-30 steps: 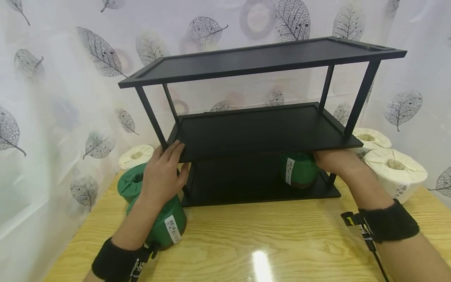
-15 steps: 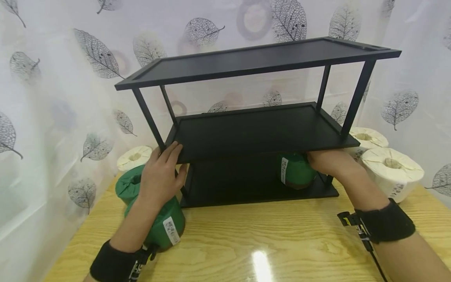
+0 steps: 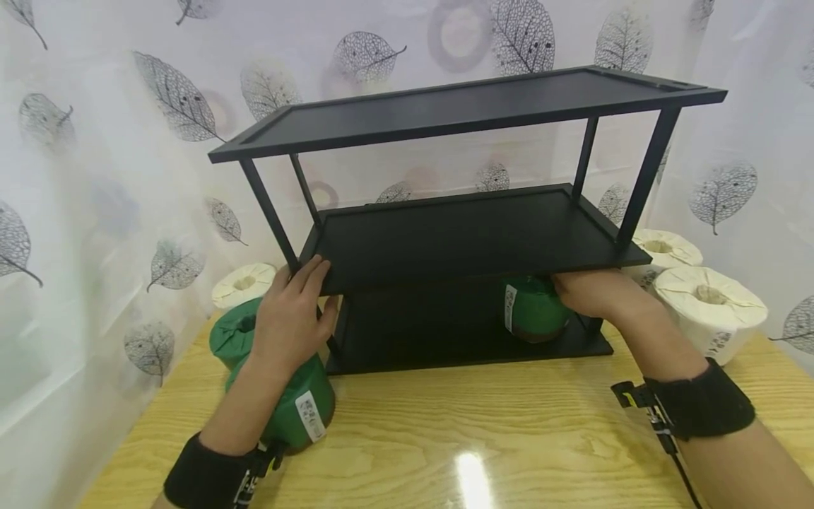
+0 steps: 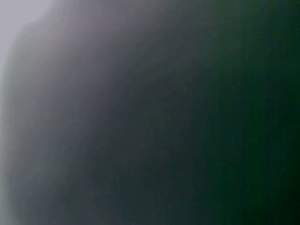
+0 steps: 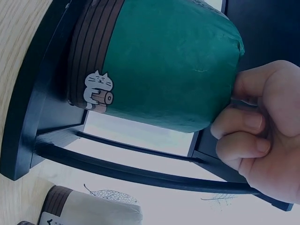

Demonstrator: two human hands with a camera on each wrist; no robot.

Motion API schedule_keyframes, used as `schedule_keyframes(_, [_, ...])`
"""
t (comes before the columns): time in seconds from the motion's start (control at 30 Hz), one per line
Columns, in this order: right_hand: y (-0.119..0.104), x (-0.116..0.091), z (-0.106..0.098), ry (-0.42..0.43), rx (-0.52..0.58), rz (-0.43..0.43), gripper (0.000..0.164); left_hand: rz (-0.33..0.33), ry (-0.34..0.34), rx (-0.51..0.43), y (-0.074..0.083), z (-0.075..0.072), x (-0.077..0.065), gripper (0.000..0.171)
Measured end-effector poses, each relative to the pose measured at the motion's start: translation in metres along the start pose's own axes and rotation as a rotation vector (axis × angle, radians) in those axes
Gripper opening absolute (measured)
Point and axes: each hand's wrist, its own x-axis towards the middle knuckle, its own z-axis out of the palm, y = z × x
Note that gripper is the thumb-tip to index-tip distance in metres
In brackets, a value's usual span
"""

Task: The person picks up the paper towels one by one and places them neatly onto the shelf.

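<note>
A black three-level shelf rack (image 3: 458,233) stands on the wooden table. My left hand (image 3: 289,318) grips its middle board at the left front corner, fingers over the top and thumb below the edge. On the bottom board, toward the right end, sits a green-wrapped toilet roll (image 3: 539,314) with a white label facing left. My right hand (image 3: 594,292) reaches under the middle board and pinches the roll's upper edge, its fingertips partly hidden in the head view. In the right wrist view, curled fingers (image 5: 241,119) meet the wrapper beside a printed cat. The left wrist view is dark blur.
Several green rolls (image 3: 299,403) stand by the rack's left end, partly behind my left forearm, with a white roll (image 3: 244,283) behind them. White rolls (image 3: 709,304) stand at the right, close to my right forearm. A leaf-print curtain (image 3: 394,42) hangs behind.
The green roll on the bottom board has shifted slightly left and turned a little, with my right hand moving along. My left hand stays on the rack's corner.
</note>
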Motion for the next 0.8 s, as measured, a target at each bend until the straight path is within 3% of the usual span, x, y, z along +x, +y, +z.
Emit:
schedule_keyframes(0.27, [0.004, 0.0, 0.001, -0.074, -0.011, 0.022, 0.034, -0.004, -0.012, 0.004, 0.0, 0.001, 0.001, 0.048])
schedule_keyframes(0.6, [0.018, -0.003, -0.001, 0.043, 0.099, -0.058, 0.03, -0.001, -0.002, -0.003, 0.001, 0.001, -0.003, 0.047])
schedule_keyframes(0.8, [0.017, -0.004, -0.008, -0.08, 0.102, 0.027, 0.054, 0.006, 0.006, 0.001, 0.001, 0.001, -0.002, 0.047])
